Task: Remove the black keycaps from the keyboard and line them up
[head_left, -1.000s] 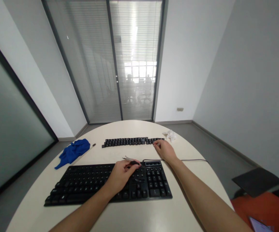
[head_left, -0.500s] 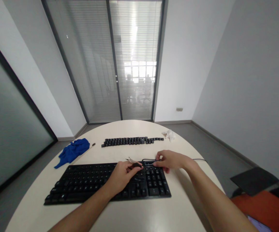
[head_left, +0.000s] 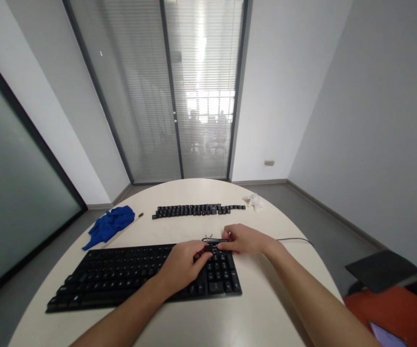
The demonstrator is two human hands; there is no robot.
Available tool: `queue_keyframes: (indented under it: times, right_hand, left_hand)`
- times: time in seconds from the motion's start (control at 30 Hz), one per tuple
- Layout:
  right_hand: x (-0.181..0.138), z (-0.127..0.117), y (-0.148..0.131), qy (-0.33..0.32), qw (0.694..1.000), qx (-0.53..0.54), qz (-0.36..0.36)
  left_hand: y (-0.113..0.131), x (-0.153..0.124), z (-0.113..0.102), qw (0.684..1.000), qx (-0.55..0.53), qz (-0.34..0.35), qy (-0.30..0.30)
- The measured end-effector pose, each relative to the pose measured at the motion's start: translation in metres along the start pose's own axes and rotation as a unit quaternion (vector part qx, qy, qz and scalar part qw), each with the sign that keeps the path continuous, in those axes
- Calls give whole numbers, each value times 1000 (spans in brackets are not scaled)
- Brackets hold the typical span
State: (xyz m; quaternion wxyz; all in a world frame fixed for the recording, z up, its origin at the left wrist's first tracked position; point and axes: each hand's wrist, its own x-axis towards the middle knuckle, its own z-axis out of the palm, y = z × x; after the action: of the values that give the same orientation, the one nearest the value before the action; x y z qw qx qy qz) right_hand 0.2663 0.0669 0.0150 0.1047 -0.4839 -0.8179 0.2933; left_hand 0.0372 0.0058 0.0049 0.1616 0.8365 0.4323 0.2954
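A black keyboard (head_left: 121, 277) lies across the near part of the round white table (head_left: 266, 308). My left hand (head_left: 182, 265) rests on its right half, fingers closed on the dark handle of a thin wire key puller (head_left: 211, 239) that points right. My right hand (head_left: 244, 239) sits at the keyboard's far right corner. Its fingers are curled and its fingertips meet the end of the wire tool. What they pinch is hidden. A row of loose black keycaps (head_left: 197, 210) lies farther back on the table.
A blue cloth (head_left: 109, 226) and a thin stick (head_left: 128, 225) lie at the left. A crumpled white tissue (head_left: 253, 201) sits at the back right. The keyboard's cable (head_left: 295, 239) runs off to the right. An orange seat (head_left: 392, 308) with a phone (head_left: 387, 335) is at the lower right.
My right hand came back from the row of keycaps to the keyboard's far right corner. The keyboard has slid to the left. My left hand keeps hold of the wire tool.
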Motion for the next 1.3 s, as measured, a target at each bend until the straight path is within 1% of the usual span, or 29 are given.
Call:
queue_keyframes:
  times: [0.07,0.13,0.23,0.33,0.43,0.5,0.53,0.67,0.8,1.07,1.2,1.3]
  right_hand:
    - [0,-1,-4,32,999,-23,-20]
    - [0,-2,-9,47,997,-26,-55]
    - [1,0,-17,39,992,-14,-123]
    - [2,5,-23,9,986,-15,-166]
    - [4,8,-26,-17,984,-20,-178]
    - [5,9,-26,-19,983,-21,-181]
    - [5,9,-26,-19,983,-20,-181]
    - [5,11,-26,-18,984,-3,-177]
    - [3,14,-29,-3,987,14,-161]
    - [2,19,-34,40,986,6,-160]
    - [4,20,-31,16,986,53,-156]
    - [5,20,-32,-8,982,98,-159]
  left_hand:
    - [-2,-1,1,1000,-7,-19,8]
    - [-3,-2,2,998,-33,-60,12]
    - [-5,-2,2,989,-98,-112,4]
    - [-10,-1,3,977,-168,-129,0]
    - [-16,0,6,949,-269,-165,-1]
    - [-21,2,8,923,-329,-198,-5]
    - [-22,2,9,917,-343,-206,-3]
    - [-25,4,8,910,-359,-205,14]
    - [-25,4,6,917,-351,-183,38]
    - [-28,3,6,923,-334,-183,47]
    - [-25,5,2,925,-329,-183,41]
    - [-21,5,0,931,-323,-166,23]
